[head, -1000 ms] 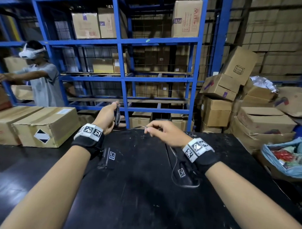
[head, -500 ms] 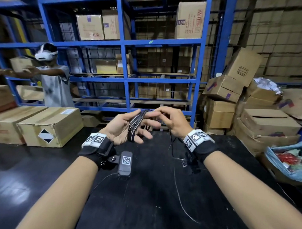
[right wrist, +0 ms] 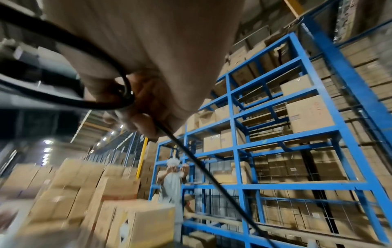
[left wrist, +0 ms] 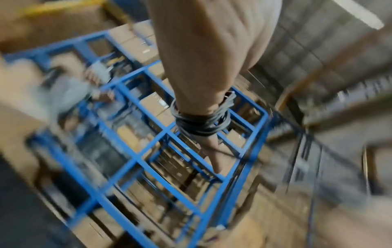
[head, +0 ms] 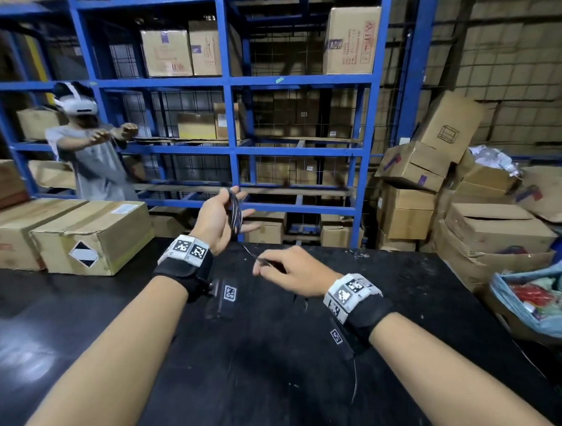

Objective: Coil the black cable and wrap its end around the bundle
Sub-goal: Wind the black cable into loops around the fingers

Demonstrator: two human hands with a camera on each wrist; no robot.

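Note:
The black cable (head: 235, 216) is coiled in several loops around the fingers of my left hand (head: 241, 208), which is raised above the far edge of the black table (head: 267, 387) with its fingers stretched out. In the left wrist view the coil (left wrist: 201, 122) circles the fingers of that left hand (left wrist: 214, 151). My right hand (head: 265, 265) sits lower and to the right, just over the table, pinching a free stretch of the cable. A thin strand (head: 249, 251) runs between the hands. The right wrist view shows the cable (right wrist: 191, 156) leaving the right hand's fingertips (right wrist: 144, 120).
Cardboard boxes (head: 91, 235) stand at the table's left. A blue rack (head: 234, 147) of boxes rises behind it. A person in a white headset (head: 90, 155) stands at the back left. Stacked boxes (head: 407, 211) and a blue bag (head: 531, 298) sit on the right.
My right hand has left the coil and dropped down and right toward the table, drawing out a strand. My left hand has turned more upright with the coil still around it.

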